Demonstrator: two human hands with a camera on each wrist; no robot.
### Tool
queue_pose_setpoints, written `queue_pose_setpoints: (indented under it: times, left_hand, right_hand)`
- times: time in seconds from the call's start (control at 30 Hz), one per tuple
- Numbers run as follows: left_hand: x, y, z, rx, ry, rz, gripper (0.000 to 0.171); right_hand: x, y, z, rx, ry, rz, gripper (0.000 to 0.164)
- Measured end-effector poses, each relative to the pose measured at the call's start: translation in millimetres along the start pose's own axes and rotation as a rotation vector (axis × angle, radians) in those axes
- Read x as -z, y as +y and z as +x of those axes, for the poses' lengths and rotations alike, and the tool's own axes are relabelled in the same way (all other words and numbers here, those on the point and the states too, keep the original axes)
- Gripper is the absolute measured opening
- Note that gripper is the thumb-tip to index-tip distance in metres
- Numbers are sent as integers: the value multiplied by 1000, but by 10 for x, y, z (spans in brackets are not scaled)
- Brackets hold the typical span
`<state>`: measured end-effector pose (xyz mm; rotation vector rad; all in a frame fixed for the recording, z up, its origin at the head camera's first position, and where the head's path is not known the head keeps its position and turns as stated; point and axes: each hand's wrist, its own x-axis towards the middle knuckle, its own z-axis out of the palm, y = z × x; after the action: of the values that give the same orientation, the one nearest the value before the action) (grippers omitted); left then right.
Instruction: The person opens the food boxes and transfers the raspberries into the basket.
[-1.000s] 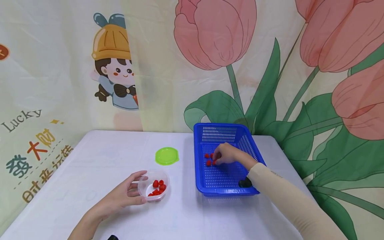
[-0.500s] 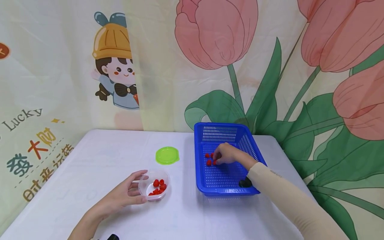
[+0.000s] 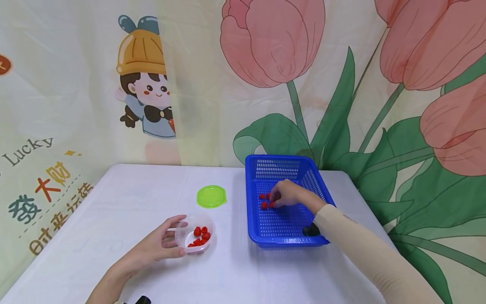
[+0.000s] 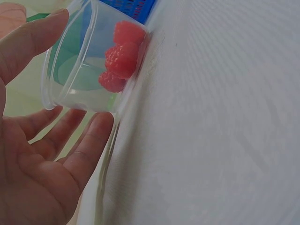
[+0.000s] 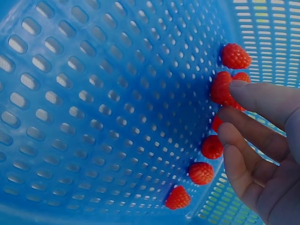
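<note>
left hand: 1 cup | right hand: several raspberries | 1 basket

Red raspberries, shared between a clear cup and a blue basket.
The see-through plastic cup stands upright and uncovered on the table, left of the basket and nearer the table's near edge, its wall between thumb and fingers of the left grip; several knobbly cup berries lie on its bottom. The rectangular basket, its floor and sides full of slots, reaches towards the table's far edge, right of centre. Loose basket berries lie in an uneven row on its floor, towards its left edge; thumb and forefinger of the right grip pinch one raspberry there.
</note>
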<state>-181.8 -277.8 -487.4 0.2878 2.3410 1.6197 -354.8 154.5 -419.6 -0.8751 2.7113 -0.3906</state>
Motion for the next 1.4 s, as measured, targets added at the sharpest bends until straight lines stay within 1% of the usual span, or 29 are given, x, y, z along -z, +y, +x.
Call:
queue_pose_setpoints:
  times: [0.17, 0.27, 0.4, 0.5, 0.67, 0.83, 1.0, 1.13, 1.27, 1.4]
  left_hand:
    - [2, -8, -1, -4, 2, 3, 96]
    - [4, -14, 2, -8, 2, 4, 95]
    - [1, -25, 9, -13, -1, 2, 95]
    - [-3, -31, 13, -12, -2, 7, 95]
    - [-4, -23, 13, -15, -1, 5, 96]
    - [-5, -17, 7, -15, -4, -3, 96]
    - [-7, -15, -2, -5, -8, 1, 93]
    - [-10, -12, -3, -6, -5, -2, 94]
    - [-8, -16, 1, -15, -1, -3, 96]
    - [-8, -30, 11, -30, -6, -8, 95]
  right_hand:
    - [78, -36, -37, 36, 12, -9, 18]
    - [147, -73, -67, 55, 34, -17, 20]
    - [228, -130, -113, 65, 67, -30, 18]
    - [284, -188, -155, 76, 89, -15, 18]
    - [390, -371, -251, 136, 131, 39, 22]
    - [459, -608, -334, 195, 149, 70, 25]
    - [470, -780, -373, 238, 164, 89, 28]
    - [440, -910, -381, 258, 158, 126, 30]
    - [375, -1043, -368, 258, 145, 162, 32]
    - [293, -1178, -307, 273, 127, 146, 33]
